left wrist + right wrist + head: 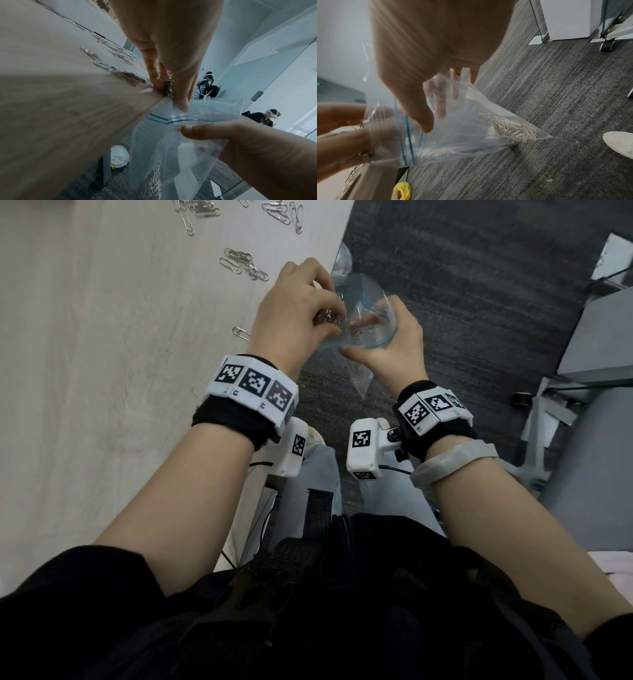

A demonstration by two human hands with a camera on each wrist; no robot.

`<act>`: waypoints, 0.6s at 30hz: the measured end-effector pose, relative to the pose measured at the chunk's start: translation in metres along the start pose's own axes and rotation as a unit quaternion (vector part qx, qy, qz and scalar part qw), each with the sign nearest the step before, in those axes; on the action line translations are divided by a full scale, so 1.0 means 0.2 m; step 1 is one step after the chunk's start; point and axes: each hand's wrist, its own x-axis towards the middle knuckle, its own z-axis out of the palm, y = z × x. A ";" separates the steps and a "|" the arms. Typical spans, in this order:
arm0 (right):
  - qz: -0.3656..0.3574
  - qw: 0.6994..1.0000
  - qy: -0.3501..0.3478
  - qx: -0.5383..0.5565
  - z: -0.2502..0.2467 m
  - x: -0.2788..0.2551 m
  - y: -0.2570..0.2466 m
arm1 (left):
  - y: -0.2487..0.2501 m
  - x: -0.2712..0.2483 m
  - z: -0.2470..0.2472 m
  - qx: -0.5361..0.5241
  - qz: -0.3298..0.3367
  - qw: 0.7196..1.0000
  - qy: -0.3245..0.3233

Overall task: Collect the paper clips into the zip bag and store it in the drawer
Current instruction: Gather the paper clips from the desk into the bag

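My right hand (376, 337) grips a clear zip bag (363, 302) just past the table's right edge, thumb (421, 116) on the outside and fingers behind the film. The bag's mouth (171, 119), with its blue seal, is held wide. A pile of silver paper clips (510, 128) lies in its lower corner. My left hand (325, 313) pinches a bunch of paper clips (327, 318) at that mouth, right at the table edge (154, 102). More loose paper clips (239, 263) lie in clusters on the light wooden table (102, 354). No drawer is in sight.
Grey carpet (462, 285) lies below the bag, with a few stray clips (577, 142) on it. A white shoe (621, 143), a chair caster (606, 46) and a yellow object (402, 192) are near. Two seated people (205, 86) are far off.
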 end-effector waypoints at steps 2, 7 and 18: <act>-0.001 1.000 0.004 -0.001 0.00 0.00 0.00 | 0.01 0.01 0.01 -0.002 0.012 1.000 -0.012; -0.001 1.000 0.004 -0.005 0.01 -0.01 -0.01 | 0.02 -0.01 -0.02 -0.148 -0.021 0.988 0.024; 0.010 1.000 0.001 -0.009 0.04 0.00 0.02 | -0.28 -0.02 -0.20 0.049 -0.215 0.975 0.035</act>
